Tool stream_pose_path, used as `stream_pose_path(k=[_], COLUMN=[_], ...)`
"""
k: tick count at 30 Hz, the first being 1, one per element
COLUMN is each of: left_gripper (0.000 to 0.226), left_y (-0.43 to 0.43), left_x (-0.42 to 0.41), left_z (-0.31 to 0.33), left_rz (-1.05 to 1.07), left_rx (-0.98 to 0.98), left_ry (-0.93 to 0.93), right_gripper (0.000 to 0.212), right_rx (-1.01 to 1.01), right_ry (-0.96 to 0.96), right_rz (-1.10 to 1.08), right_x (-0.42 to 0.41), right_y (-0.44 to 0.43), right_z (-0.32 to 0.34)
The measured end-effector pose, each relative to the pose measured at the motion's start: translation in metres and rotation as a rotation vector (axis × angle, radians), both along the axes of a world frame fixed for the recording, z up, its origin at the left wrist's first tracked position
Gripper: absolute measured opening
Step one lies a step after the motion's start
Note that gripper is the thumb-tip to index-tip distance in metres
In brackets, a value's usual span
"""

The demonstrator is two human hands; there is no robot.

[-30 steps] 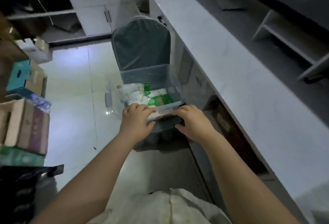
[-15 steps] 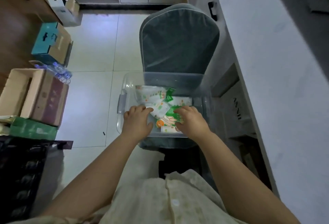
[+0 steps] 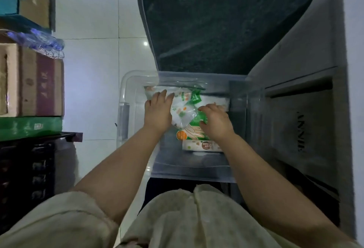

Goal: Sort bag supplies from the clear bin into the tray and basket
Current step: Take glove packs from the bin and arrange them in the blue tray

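Head cam: "ANNIE"-ish lettering, dark panel (image 3: pixel 301 129)

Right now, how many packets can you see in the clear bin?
3, maybe more hidden: a white-and-green one between the hands, a green one beneath it, and a flat pale one nearest the person.

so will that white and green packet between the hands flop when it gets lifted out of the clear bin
Probably floppy: the white and green packet looks like thin, creased plastic film, so it would likely sag. It seems light for its size, lying loosely on other packs in the clear bin. The glossy film may slip; the left hand and right hand rest on it.
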State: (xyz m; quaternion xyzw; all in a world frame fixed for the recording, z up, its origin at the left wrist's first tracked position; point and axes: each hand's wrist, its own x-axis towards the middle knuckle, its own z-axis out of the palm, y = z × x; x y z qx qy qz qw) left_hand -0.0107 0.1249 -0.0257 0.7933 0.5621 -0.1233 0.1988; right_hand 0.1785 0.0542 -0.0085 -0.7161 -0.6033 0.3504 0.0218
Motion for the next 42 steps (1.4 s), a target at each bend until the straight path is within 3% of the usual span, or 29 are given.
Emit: stream_pose_path(k=[7,10,15,22,26,32,35,38,42], left_gripper=[0.081,0.075,0.045,0.048,0.054,0.061,0.073,0.083,0.067], left_y=[0.031,0.025,0.027,0.016,0.026,0.036,0.045,0.05,0.043], left_x=[0.015,0.016,0.007,-0.02,-0.012,0.02,0.026,0.028,0.031], left_z=[-0.067,-0.081,-0.093,-0.074,-0.07,-0.123,-0.152,-0.166,-0.156], left_rz=[-0.071,-0.084,-0.099,-0.235,-0.421,-0.464,-0.452,-0.47,-0.477], left_rx=[-0.035,0.0,-0.017,-0.082,-0.296,-0.119,-0.147,-0.15,-0.059], left_ry=[0.218,0.244,0.169,0.009,0.078,0.018,-0.013,0.071,0.128], right_gripper=[0.047,0.045,0.041,0.033,0.033,0.033,0.035,0.036,0.035], right_rx=[-0.061,-0.062,-0.049,0.146,0.192,0.155,0.121,0.12,0.123], right_ry=[0.027,0.01,-0.002,-0.008,-0.038,-0.03,-0.019,-0.008,-0.01], right_rz=[-0.022,-0.018,-0.028,-0.152,-0.267,-0.289,-0.299,-0.271,-0.259], right_x=[-0.001,-0.002,-0.005,0.006,0.01,0.005,0.003,0.004,0.005], right_y=[0.02,0.028,0.028,0.013,0.007,0.004,0.003,0.002,-0.001], right_z=[-0.055,-0.066,-0.075,-0.057,-0.056,-0.09,-0.107,-0.114,-0.109])
